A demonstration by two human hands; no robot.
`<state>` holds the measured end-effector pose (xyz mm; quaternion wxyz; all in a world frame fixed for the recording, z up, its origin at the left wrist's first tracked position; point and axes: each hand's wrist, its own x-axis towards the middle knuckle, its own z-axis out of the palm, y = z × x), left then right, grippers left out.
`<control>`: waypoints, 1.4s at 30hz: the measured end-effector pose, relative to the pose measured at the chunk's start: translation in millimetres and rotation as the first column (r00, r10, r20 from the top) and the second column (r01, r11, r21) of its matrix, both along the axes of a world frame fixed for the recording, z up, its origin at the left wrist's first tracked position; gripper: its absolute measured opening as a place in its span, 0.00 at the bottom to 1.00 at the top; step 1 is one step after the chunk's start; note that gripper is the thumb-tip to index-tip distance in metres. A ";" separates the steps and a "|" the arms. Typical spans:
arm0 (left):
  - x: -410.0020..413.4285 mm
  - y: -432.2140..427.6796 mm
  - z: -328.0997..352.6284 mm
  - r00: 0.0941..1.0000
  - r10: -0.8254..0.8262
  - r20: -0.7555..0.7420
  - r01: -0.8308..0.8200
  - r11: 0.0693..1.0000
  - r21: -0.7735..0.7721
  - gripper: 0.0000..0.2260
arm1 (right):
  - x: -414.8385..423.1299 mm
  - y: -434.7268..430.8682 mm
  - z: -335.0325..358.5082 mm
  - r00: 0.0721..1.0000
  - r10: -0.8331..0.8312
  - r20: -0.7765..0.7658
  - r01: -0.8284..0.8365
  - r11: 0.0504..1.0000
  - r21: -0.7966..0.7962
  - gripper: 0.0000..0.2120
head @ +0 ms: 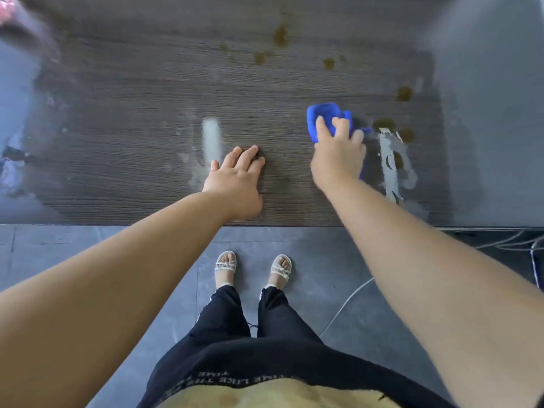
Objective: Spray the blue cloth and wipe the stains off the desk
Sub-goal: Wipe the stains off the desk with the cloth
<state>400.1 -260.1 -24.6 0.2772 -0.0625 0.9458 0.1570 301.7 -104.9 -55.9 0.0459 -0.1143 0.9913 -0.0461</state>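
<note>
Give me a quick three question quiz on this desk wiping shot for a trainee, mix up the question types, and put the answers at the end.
1. True or false: the left hand holds the blue cloth.
2. Where do most of the brown stains lie? A: under the left hand. B: beyond the blue cloth and to its right. C: to the left of the left hand.
3. Fill in: the left hand rests flat on the ____.
Key: 1 false, the right hand grips it. 2 B. 3 desk.
</note>
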 end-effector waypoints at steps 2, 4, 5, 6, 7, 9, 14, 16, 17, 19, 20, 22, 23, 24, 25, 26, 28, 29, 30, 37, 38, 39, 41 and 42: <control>0.6 -1.1 0.6 0.998 0.055 -0.044 -0.053 0.998 0.044 0.29 | 27.9 -26.8 1.2 0.997 0.074 -0.026 -0.076 0.993 -0.094 0.26; 2.1 -2.6 0.3 0.979 0.163 -0.119 -0.150 0.982 0.113 0.25 | 67.4 -20.7 -4.6 0.969 0.225 -0.102 -0.237 0.963 -0.128 0.26; 2.9 -3.0 0.7 0.961 0.231 -0.150 -0.208 0.966 0.152 0.24 | 81.5 -5.5 -6.9 0.948 0.291 -0.128 -0.306 0.945 -0.114 0.27; 4.4 -3.2 1.5 0.941 0.292 -0.171 -0.260 0.948 0.183 0.22 | 89.5 13.7 -9.6 0.928 0.349 -0.128 -0.361 0.928 -0.087 0.28; 5.2 -2.7 2.2 0.927 0.326 -0.184 -0.289 0.936 0.201 0.21 | 89.6 34.2 -10.3 0.912 0.387 -0.138 -0.398 0.915 -0.061 0.29; 6.7 2.9 2.5 0.932 0.297 -0.208 -0.263 0.949 0.175 0.21 | 73.2 64.7 -7.3 0.918 0.359 -0.168 -0.367 0.930 -0.019 0.30; -0.9 40.2 0.8 0.932 0.208 -0.297 -0.169 0.974 0.152 0.21 | 53.4 25.8 0.2 0.996 0.035 -0.080 -0.042 0.996 -0.085 0.27; -6.5 49.4 2.4 0.906 0.290 -0.309 -0.232 0.950 0.209 0.21 | 80.1 15.9 -0.5 0.979 0.156 -0.133 -0.172 0.978 -0.121 0.28; -9.6 53.0 2.7 0.899 0.309 -0.309 -0.246 0.942 0.228 0.21 | 93.4 24.3 -3.2 0.960 0.245 -0.138 -0.259 0.961 -0.101 0.29; -12.5 57.6 1.5 0.916 0.275 -0.291 -0.214 0.950 0.226 0.19 | 107.4 57.4 -5.9 0.926 0.355 -0.127 -0.366 0.928 -0.070 0.32; -13.6 60.7 0.3 0.932 0.229 -0.281 -0.172 0.962 0.214 0.19 | 107.6 76.8 -5.1 0.924 0.355 -0.139 -0.367 0.928 -0.064 0.32; -15.1 64.6 -1.9 0.953 0.146 -0.265 -0.096 0.977 0.192 0.19 | 99.4 108.6 -4.9 0.946 0.271 -0.175 -0.281 0.959 -0.033 0.31; -16.7 67.4 -2.8 0.958 0.128 -0.257 -0.080 0.979 0.187 0.19 | 91.5 117.4 -6.0 0.961 0.200 -0.189 -0.208 0.978 -0.024 0.30; -18.6 69.6 -2.9 0.960 0.124 -0.252 -0.079 0.980 0.181 0.18 | 83.0 118.3 -7.2 0.976 0.111 -0.187 -0.120 0.992 -0.038 0.30; -20.2 73.2 -3.3 0.961 0.125 -0.247 -0.084 0.982 0.170 0.18 | 76.5 111.6 -7.6 0.982 0.022 -0.187 -0.037 0.997 -0.074 0.29; -21.8 76.8 -3.0 0.962 0.124 -0.243 -0.088 0.984 0.154 0.18 | 73.7 98.5 -6.2 0.982 -0.046 -0.181 0.026 0.993 -0.112 0.28; -25.0 86.6 -2.9 0.968 0.112 -0.225 -0.087 0.989 0.119 0.19 | 80.6 75.0 -5.9 0.981 -0.029 -0.191 0.003 0.990 -0.139 0.25; -26.5 90.4 -2.4 0.971 0.106 -0.213 -0.085 0.991 0.105 0.19 | 88.9 70.9 -7.8 0.977 0.061 -0.203 -0.086 0.990 -0.115 0.24; -28.9 93.9 -1.9 0.975 0.099 -0.197 -0.081 0.992 0.096 0.19 | 96.7 75.1 -7.4 0.970 0.156 -0.184 -0.173 0.982 -0.079 0.23; -42.2 97.6 4.5 0.998 -0.017 -0.061 0.016 1.000 -0.019 0.24 | 49.0 168.8 2.8 0.990 0.029 -0.137 -0.028 1.000 0.007 0.25; -42.9 98.2 5.9 0.998 -0.028 -0.053 0.027 0.999 -0.029 0.24 | 39.0 160.2 3.0 0.992 -0.071 -0.101 0.072 0.997 0.000 0.25; -43.6 98.1 6.9 0.998 -0.031 -0.049 0.029 0.999 -0.029 0.25 | 36.0 145.8 2.0 0.988 -0.143 -0.063 0.144 0.989 0.013 0.26; -45.6 97.4 8.5 0.999 -0.004 -0.042 0.003 1.000 -0.006 0.24 | 46.4 114.9 0.9 0.989 -0.129 -0.067 0.129 0.992 -0.015 0.26; -47.3 95.9 9.1 0.999 0.017 -0.042 -0.017 1.000 0.010 0.24 | 56.4 105.8 -0.5 0.995 -0.035 -0.091 0.031 0.998 -0.046 0.27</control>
